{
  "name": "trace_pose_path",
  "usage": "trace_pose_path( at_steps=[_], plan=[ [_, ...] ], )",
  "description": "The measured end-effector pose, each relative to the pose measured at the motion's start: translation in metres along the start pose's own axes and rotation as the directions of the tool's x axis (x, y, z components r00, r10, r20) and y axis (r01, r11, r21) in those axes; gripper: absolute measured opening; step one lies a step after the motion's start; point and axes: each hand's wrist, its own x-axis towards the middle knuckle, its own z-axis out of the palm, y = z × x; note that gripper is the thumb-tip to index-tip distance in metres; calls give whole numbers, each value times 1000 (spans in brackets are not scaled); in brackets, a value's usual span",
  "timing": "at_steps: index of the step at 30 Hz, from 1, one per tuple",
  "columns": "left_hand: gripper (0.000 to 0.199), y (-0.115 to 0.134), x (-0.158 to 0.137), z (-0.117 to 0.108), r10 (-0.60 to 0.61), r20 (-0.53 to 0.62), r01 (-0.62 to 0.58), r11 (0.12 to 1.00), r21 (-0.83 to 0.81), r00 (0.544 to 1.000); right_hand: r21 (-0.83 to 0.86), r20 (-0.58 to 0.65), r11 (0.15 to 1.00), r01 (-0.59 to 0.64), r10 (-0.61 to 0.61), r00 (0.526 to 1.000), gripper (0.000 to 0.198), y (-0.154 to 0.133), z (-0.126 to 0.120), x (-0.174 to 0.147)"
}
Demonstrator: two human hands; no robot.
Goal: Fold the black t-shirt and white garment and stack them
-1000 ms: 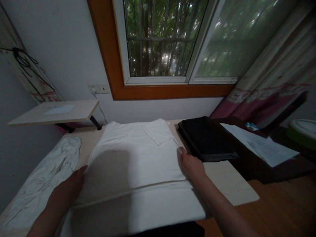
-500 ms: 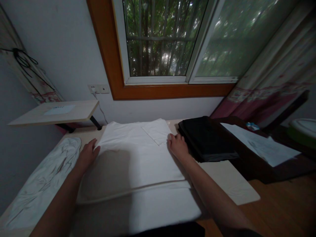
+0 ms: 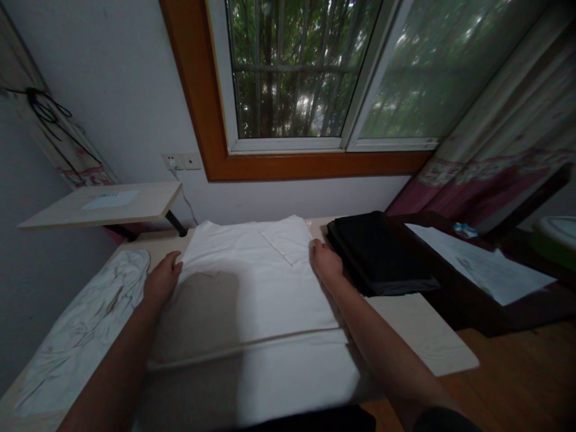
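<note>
White garment (image 3: 279, 300) lay flat on the table (image 3: 423, 333), lower ctr of frame, w/ a fold line (image 3: 283, 337) across its near part & a diagonal seam (image 3: 276, 248) nr its upper R corner. L hand (image 3: 162, 277) was at its L edge, fingers bent, slightly parted; R hand (image 3: 326, 262) at its R edge, fingers curled close together. Couldn't tell if either had hold of fabric. Black folded cloth (image 3: 378, 255) lay just beside R hand, R of ctr; crumpled white cloth (image 3: 90, 330), lower L. Raised shelf (image 3: 150, 201), mid-L, carried a paper sheet (image 3: 110, 200). Round green-&-white thing (image 3: 558, 234), far R edge: too dim to tell contents, if any.
</note>
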Motion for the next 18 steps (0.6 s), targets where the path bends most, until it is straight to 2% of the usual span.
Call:
trace_pose_path(
  at_steps=[8,18],
  plan=[
    [50,-4,-30,-4,63,38,-64,998,25,997,-29,36,999,22,-21,999,37,7,-5,-17],
    [53,-17,-86,-16,93,144,-104,992,70,985,-69,42,993,94,-91,995,39,17,-4,-43]
  ],
)
